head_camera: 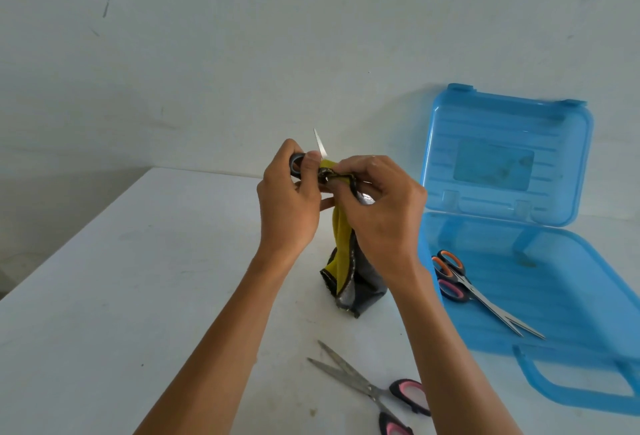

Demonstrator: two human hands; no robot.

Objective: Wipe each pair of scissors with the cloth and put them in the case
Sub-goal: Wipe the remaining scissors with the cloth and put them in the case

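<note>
My left hand (pixel 289 202) grips the dark handle of a pair of scissors (pixel 320 143), held up above the table with one blade tip pointing up. My right hand (pixel 379 206) pinches a yellow and grey cloth (pixel 344 254) against those scissors; the cloth hangs down to the table. The rest of the held scissors is hidden by fingers and cloth. An open blue plastic case (pixel 554 296) lies at the right, with a pair of orange-and-pink-handled scissors (pixel 464 285) inside. Another pair with pink-and-black handles (pixel 377 389) lies open on the table near me.
The white table (pixel 138 278) has its far edge close behind my hands, with a pale wall beyond. The case lid (pixel 502 157) stands upright at the back right, and the case handle (pixel 571 382) points toward me.
</note>
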